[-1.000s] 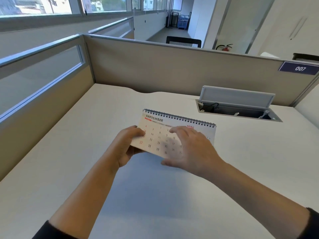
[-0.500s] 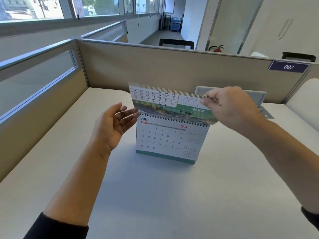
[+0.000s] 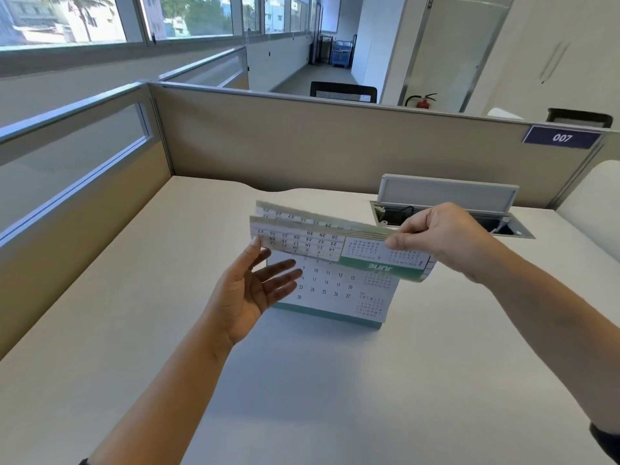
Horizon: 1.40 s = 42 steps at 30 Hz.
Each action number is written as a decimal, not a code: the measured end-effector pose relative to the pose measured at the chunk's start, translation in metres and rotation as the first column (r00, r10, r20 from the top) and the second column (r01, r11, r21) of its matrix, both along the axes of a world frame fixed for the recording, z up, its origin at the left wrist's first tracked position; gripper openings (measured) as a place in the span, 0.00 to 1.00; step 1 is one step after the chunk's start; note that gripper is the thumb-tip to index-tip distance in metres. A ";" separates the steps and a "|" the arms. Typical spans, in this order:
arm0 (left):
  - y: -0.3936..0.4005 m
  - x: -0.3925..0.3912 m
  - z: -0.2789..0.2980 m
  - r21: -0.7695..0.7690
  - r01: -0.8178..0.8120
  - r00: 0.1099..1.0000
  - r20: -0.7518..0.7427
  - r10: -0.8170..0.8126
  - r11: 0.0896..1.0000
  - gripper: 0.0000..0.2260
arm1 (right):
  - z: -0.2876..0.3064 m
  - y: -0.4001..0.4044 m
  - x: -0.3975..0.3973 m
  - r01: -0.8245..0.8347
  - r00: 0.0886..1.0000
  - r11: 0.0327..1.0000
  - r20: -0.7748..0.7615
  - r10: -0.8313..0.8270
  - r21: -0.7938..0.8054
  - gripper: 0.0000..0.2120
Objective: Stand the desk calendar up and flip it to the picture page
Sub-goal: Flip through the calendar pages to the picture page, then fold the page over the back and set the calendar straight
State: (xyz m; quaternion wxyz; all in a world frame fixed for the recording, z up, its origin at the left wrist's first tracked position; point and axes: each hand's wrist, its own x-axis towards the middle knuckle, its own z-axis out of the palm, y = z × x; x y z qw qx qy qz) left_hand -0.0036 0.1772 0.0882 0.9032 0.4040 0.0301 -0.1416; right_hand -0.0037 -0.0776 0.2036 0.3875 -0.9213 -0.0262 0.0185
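Observation:
The desk calendar [image 3: 335,290] stands upright on the white desk [image 3: 335,397], its front showing a page of dates with a teal strip along the bottom. My right hand [image 3: 439,236] pinches a stack of several lifted pages [image 3: 318,239] at their right end and holds them roughly level above the calendar; their undersides show upside-down dates and the word "JUNE". My left hand [image 3: 251,290] is beside the calendar's left edge, palm up, fingers spread, its fingertips at or just under the lifted pages. The spiral binding is hidden behind the lifted pages.
Beige partition walls [image 3: 302,146] close the desk at the back and left. An open cable box with a raised grey lid [image 3: 446,196] sits in the desk at the back right, just behind my right hand. A "007" label [image 3: 562,138] hangs on the partition.
The calendar went from lying in both hands to standing on the desk. My right hand lifted a stack of pages and now holds them lower and flatter, covering the top of the front page.

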 end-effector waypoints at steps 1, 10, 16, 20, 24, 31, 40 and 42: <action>0.002 0.001 -0.001 0.006 -0.017 1.000 -0.008 0.017 1.000 0.19 | 0.002 -0.002 0.004 0.025 1.000 0.999 0.010 -0.025 0.024 0.08; -0.006 0.020 -0.033 0.603 -0.131 0.979 -0.044 0.197 0.787 0.24 | 0.010 -0.012 0.083 0.357 0.823 0.874 0.554 -0.126 -0.331 0.24; -0.010 0.025 -0.051 0.719 -0.046 0.994 -0.039 0.107 0.693 0.22 | -0.043 -0.012 0.092 0.207 0.966 0.925 0.215 -0.142 -0.318 0.28; -0.008 0.025 -0.050 0.734 -0.043 0.995 -0.029 0.095 0.677 0.19 | -0.073 -0.022 0.085 0.178 0.984 0.957 0.032 -0.176 -0.227 0.26; -0.009 0.024 -0.046 0.749 -0.041 0.991 -0.056 0.124 0.662 0.22 | -0.096 -0.035 0.070 0.253 0.962 0.967 -0.104 -0.253 -0.016 0.25; -0.026 0.019 -0.026 0.689 -0.035 0.987 -0.089 0.132 0.724 0.30 | -0.108 -0.034 0.039 0.231 0.947 0.972 0.240 -0.213 -0.046 0.09; -0.086 0.012 -0.003 0.668 0.194 0.979 -0.086 -0.184 0.718 0.48 | -0.109 0.010 -0.003 0.055 0.964 0.998 0.261 -0.054 0.005 0.04; -0.088 0.013 -0.003 0.726 0.173 0.982 -0.073 -0.176 0.665 0.49 | -0.113 0.025 -0.012 -0.004 0.969 0.997 0.246 -0.014 0.073 0.02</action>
